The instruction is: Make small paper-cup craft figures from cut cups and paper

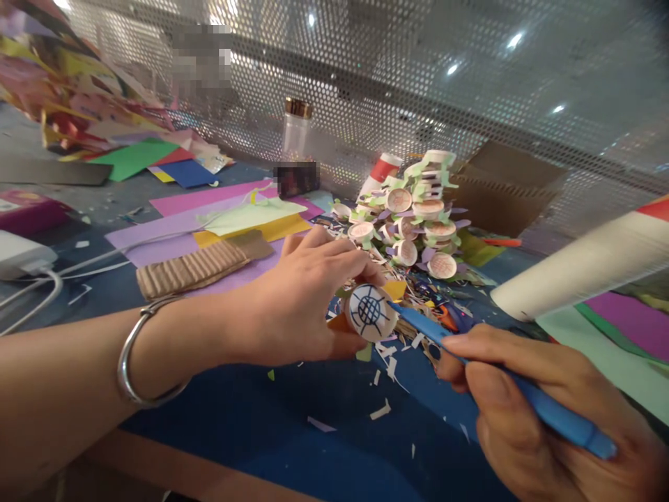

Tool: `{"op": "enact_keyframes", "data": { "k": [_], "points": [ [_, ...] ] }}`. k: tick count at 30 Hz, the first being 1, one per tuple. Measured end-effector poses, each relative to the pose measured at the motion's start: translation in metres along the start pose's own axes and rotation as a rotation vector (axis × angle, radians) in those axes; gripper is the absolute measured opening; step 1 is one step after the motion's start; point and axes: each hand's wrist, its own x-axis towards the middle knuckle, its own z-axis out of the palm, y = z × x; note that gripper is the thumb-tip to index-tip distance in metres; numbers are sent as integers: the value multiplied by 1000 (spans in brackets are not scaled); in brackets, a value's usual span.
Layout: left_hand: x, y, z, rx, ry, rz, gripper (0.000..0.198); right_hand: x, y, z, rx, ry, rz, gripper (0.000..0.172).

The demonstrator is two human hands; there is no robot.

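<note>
My left hand (308, 300), with a silver bangle at the wrist, grips a small white paper cup (370, 314) between thumb and fingers. Dark grid lines inside a circle, with short strokes around it, mark the cup's round face. Orange pieces stick out at its sides. In my right hand (543, 397) is a blue pen (538, 401), its tip at the upper right edge of the cup's face. Behind the cup stands a pile of similar small cups (428, 209) with green and purple paper pieces attached.
Paper scraps (381, 408) lie on the blue table (251, 418). Corrugated cardboard (203, 265), coloured sheets (157, 244) and white cables are at left. A clear bottle (297, 132) stands near the perforated metal screen (251, 97). A long white roll (585, 261) lies at right.
</note>
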Motion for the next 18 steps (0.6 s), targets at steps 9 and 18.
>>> {"op": "enact_keyframes", "data": {
  "k": [9,18],
  "points": [
    [-3,5,4,-67,-31,32,42,7,2,11,-151,43,-126,13],
    [-4,6,8,15,73,109,42,9,-6,3,-325,10,-347,13]
  ]
}}
